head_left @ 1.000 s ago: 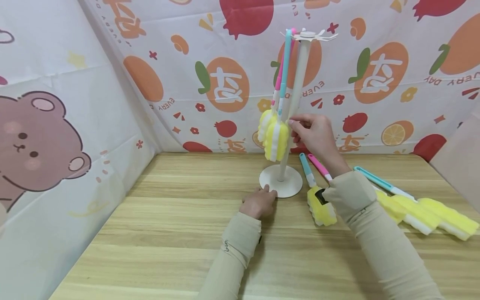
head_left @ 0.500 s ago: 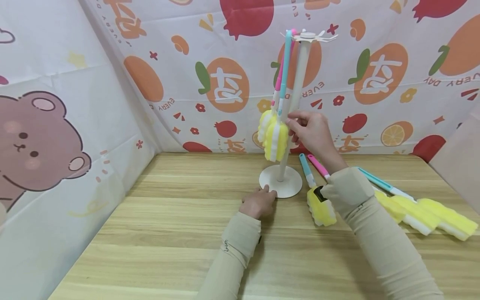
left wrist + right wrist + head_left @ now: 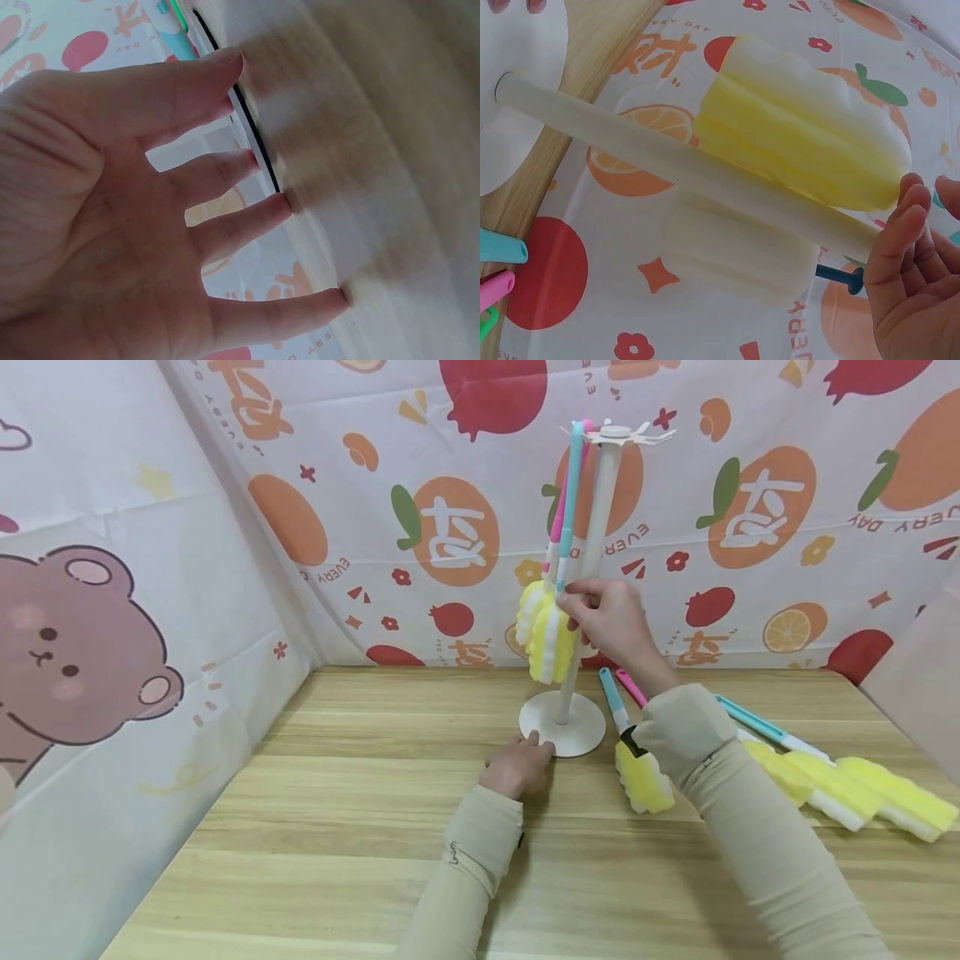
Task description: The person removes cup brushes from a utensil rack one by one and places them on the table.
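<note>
A white stand with a round base and an upright pole holds two hanging sponge brushes. The nearer sponge brush has a cyan handle and a yellow-and-white head; the other has a pink handle. My right hand reaches past the pole, its thumb and index finger at the cyan brush's neck, seemingly pinching it. In the right wrist view its curled fingers lie by the top of a sponge head. My left hand rests fingertips at the base's near edge, fingers spread in the left wrist view.
A sponge brush with a cyan handle lies right of the base, a pink handle beside it partly under my right arm. More yellow-and-white sponge heads lie further right on the wooden table. Printed cloth hangs behind.
My right hand has shifted slightly left, from beside the pole to the neck of the cyan-handled sponge brush. The left hand has stayed at the base.
</note>
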`<state>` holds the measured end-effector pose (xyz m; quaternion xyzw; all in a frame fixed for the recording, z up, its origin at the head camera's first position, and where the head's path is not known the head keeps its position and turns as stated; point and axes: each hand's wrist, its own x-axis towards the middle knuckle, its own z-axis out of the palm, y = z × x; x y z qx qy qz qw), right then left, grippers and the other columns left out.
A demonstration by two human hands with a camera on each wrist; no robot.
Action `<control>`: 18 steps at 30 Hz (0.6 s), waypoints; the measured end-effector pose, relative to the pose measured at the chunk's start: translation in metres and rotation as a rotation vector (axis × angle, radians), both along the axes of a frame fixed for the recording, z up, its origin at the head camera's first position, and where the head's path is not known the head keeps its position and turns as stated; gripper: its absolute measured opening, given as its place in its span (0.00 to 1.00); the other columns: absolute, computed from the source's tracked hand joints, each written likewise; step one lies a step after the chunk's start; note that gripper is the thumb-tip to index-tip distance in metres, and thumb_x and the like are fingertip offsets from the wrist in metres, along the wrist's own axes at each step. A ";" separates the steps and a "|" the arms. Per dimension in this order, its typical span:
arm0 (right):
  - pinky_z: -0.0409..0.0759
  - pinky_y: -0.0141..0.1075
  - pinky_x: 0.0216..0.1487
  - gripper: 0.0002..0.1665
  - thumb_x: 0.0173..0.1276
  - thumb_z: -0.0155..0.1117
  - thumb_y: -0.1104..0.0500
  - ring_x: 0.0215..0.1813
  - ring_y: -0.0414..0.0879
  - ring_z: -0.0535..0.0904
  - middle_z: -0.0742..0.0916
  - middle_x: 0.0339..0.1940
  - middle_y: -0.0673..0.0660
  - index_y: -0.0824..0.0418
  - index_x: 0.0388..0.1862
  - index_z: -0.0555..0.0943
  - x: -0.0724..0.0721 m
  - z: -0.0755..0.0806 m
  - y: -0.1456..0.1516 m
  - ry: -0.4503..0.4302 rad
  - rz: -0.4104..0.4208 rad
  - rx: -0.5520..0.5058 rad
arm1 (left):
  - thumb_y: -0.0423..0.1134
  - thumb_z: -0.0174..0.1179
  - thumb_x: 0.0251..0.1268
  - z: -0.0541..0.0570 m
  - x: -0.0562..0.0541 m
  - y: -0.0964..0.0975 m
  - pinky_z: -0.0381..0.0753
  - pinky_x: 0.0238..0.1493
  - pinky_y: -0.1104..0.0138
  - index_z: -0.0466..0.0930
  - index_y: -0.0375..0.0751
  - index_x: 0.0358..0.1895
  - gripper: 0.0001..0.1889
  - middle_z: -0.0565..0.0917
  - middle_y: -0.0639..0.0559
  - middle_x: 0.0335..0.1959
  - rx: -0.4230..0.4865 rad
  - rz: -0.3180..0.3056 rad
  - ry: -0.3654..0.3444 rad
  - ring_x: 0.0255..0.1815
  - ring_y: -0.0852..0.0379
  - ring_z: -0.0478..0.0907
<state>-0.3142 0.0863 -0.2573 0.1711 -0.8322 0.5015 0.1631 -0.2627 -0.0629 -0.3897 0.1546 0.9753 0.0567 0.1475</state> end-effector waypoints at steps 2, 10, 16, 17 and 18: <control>0.75 0.28 0.24 0.20 0.75 0.64 0.58 0.25 0.57 0.76 0.84 0.28 0.63 0.71 0.59 0.82 -0.001 0.000 -0.001 0.009 -0.006 0.018 | 0.38 0.53 0.78 0.000 0.000 0.000 0.76 0.52 0.33 0.77 0.47 0.65 0.17 0.69 0.45 0.73 0.000 -0.001 0.002 0.68 0.42 0.69; 0.72 0.28 0.26 0.19 0.75 0.65 0.58 0.26 0.52 0.76 0.81 0.23 0.61 0.72 0.55 0.84 -0.006 0.002 -0.008 0.024 -0.046 0.019 | 0.37 0.53 0.77 -0.002 0.001 0.000 0.76 0.51 0.33 0.77 0.47 0.64 0.17 0.69 0.45 0.73 0.000 0.001 0.012 0.68 0.42 0.69; 0.76 0.27 0.28 0.20 0.73 0.68 0.56 0.24 0.49 0.76 0.82 0.24 0.60 0.70 0.54 0.84 -0.007 0.004 -0.014 -0.003 -0.088 -0.015 | 0.37 0.53 0.77 -0.001 0.001 0.000 0.76 0.51 0.33 0.77 0.47 0.65 0.18 0.69 0.45 0.74 0.005 0.003 0.017 0.68 0.42 0.69; 0.76 0.27 0.29 0.20 0.73 0.68 0.55 0.24 0.49 0.76 0.82 0.24 0.60 0.71 0.54 0.84 -0.007 0.004 -0.015 -0.011 -0.088 -0.017 | 0.37 0.53 0.77 -0.001 0.001 0.000 0.76 0.51 0.33 0.77 0.47 0.65 0.18 0.69 0.45 0.74 0.005 0.004 0.018 0.68 0.42 0.69; 0.77 0.27 0.29 0.20 0.73 0.68 0.55 0.24 0.49 0.76 0.82 0.24 0.60 0.71 0.54 0.84 -0.008 0.004 -0.015 -0.015 -0.089 -0.016 | 0.36 0.53 0.76 -0.001 0.001 -0.001 0.76 0.50 0.34 0.77 0.47 0.65 0.18 0.69 0.45 0.74 0.004 0.004 0.019 0.68 0.42 0.69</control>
